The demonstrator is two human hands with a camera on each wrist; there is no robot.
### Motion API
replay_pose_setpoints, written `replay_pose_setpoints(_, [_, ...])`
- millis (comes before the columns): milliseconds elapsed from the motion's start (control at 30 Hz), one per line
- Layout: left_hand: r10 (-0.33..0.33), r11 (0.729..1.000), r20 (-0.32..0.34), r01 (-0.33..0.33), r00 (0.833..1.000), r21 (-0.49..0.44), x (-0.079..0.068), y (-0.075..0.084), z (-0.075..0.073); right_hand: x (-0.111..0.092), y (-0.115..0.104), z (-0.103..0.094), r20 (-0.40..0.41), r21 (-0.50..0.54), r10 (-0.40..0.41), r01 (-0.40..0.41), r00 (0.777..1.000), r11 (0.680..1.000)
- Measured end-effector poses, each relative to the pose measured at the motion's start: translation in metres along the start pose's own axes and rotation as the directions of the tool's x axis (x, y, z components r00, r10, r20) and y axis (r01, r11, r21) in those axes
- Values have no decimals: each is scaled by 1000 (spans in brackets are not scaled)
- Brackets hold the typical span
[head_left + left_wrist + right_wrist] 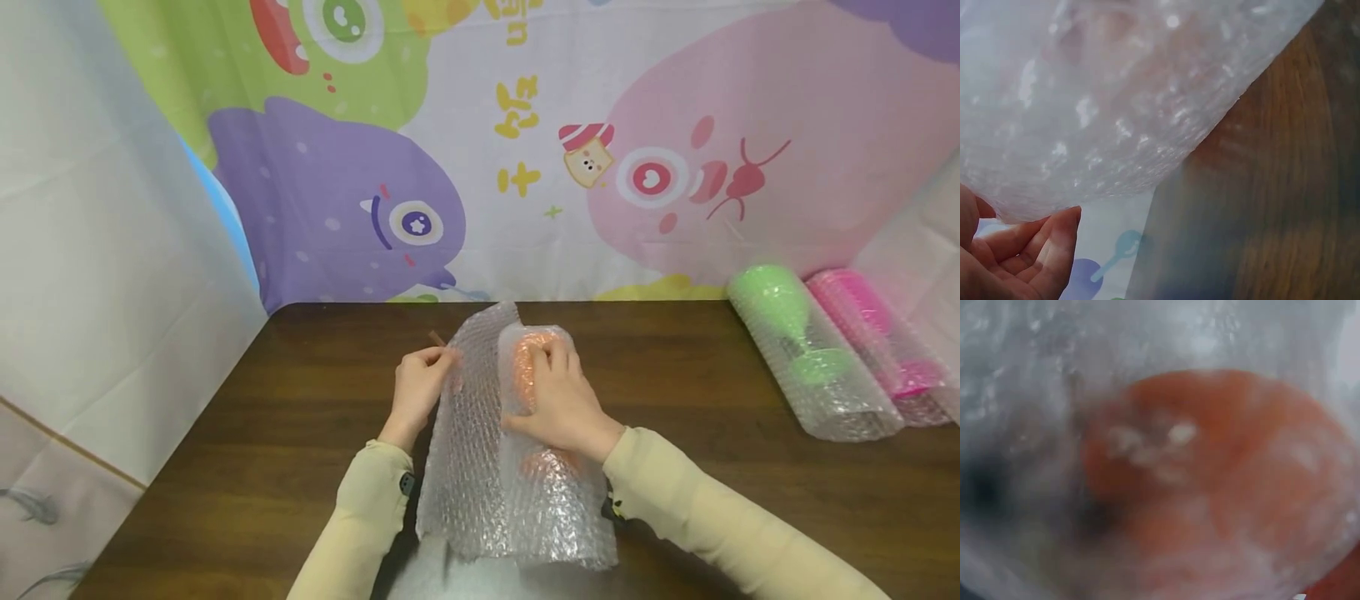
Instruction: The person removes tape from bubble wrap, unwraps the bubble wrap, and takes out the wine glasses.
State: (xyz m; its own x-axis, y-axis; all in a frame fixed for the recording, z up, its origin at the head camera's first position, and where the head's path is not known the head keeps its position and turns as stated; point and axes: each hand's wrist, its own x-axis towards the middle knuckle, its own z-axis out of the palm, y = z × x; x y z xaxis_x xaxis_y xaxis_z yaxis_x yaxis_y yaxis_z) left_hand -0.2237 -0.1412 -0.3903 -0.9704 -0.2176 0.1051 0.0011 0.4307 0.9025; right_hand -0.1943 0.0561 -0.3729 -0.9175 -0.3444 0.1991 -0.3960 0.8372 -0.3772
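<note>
Orange goblet [524,375]: one, inside bubble wrap [468,450], lying mid-table [255,467]; a flap of wrap spreads to its left. Right hand [566,404]: bent round the goblet through the wrap, thumb and fingers apart by its width. Left hand [420,390]: fingertips pinched together on the flap's edge. Green goblet [776,307], pink goblet [858,302]: wrapped, side by side, far right. Printed cloth [551,250]: hung behind.

From here I see the bubble wrap [468,442] is clear, bumpy, glossy plastic; the worktop [255,442] looks like smooth, grained wood, the curtain [517,229] and sleeves [367,500] matt cloth.
</note>
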Motion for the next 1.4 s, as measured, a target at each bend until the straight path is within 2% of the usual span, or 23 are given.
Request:
replay_pose_setpoints(233, [-3, 1000, 0, 3, 1000, -19, 0, 1, 0, -2, 3, -4, 10, 128, 49, -50, 999, 991])
replay_pose_setpoints(600, [-17, 999, -6, 17, 1000, -29, 2, 0, -2, -4, 5, -8, -26, 256, 49, -41, 998, 966])
replay_pose_setpoints(867, [-26, 998, -7, 26, 1000, -49, 3, -2, -5, -8, 11, -16, -15, 380, 60, -50, 998, 924])
replay_pose_setpoints(1067, [-36, 998, 0, 36, 999, -52, 5, -3, -9, -11, 22, -24, -31, 407, 67, -48, 997, 912])
replay_pose_setpoints(1400, [-45, 996, 1, 45, 999, -73, 5, -2, -14, -16, 31, -30, -27, 430, 115, -92, 993, 898])
